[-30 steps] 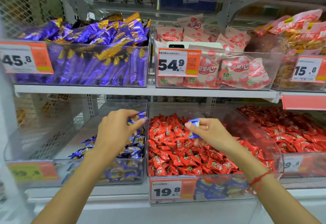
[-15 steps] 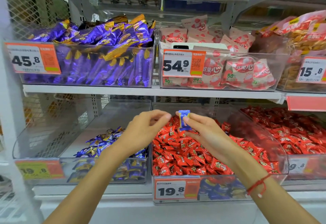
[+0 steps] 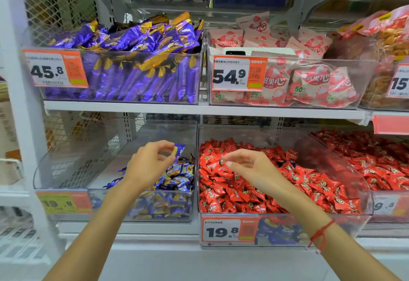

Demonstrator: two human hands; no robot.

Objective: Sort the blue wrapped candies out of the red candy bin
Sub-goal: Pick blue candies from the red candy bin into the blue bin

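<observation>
A blue candy (image 3: 178,149) is pinched by the left hand (image 3: 148,163) over the blue bin (image 3: 115,201), while nothing is held by the loosely curled right hand (image 3: 247,167) over the red bin (image 3: 345,216)

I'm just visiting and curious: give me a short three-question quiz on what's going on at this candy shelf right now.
1. True or false: the left hand pinches a blue candy above the blue candy bin.
2. What does the right hand hold? A) a blue candy B) nothing C) a price tag
3. Fill in: the tag on the red candy bin reads ____.

Key: 1 true; 2 B, its fingers are loosely curled over the red candies; 3 19.8.
</observation>
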